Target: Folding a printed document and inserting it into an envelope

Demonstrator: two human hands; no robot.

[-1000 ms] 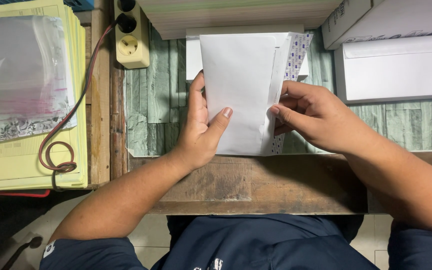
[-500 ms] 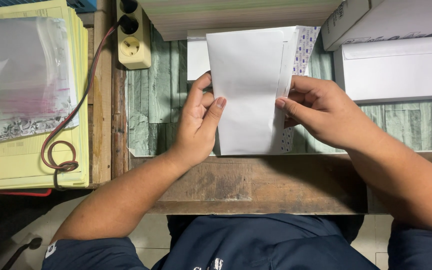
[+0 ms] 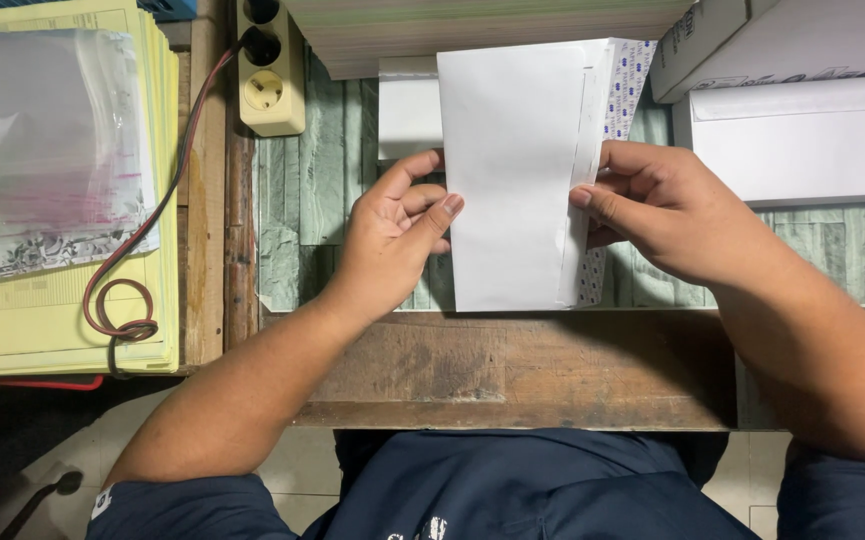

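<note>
You have a white envelope [image 3: 512, 175] held upright between both hands over the middle of the surface [image 3: 512, 365], its long side running from near to far. Your left hand [image 3: 392, 235] pinches the left edge, thumb pressed on the front and fingers curled behind. Your right hand [image 3: 667, 205] closes on the right edge, thumb on the folded-over flap, where the patterned inner lining [image 3: 624, 85] shows in a narrow strip. Both hands are closed on the envelope, neither one spread open.

Behind the envelope, a smaller white paper stack [image 3: 407, 105] lies on the green stone-pattern mat [image 3: 307, 200]. To the far right sits an open box of white envelopes [image 3: 802, 140]. At the left, a yellow paper pile [image 3: 62, 300] carries a clear plastic sleeve [image 3: 47, 150], with a power strip [image 3: 267, 65] and its looped cable [image 3: 117, 310] just beside.

The likely slip is at the flap — if your right thumb presses unevenly, the fold may crease crooked or leave lining showing. A loose left pinch could let the envelope twist or drop to the surface. Whether anything is inside, I cannot tell.
</note>
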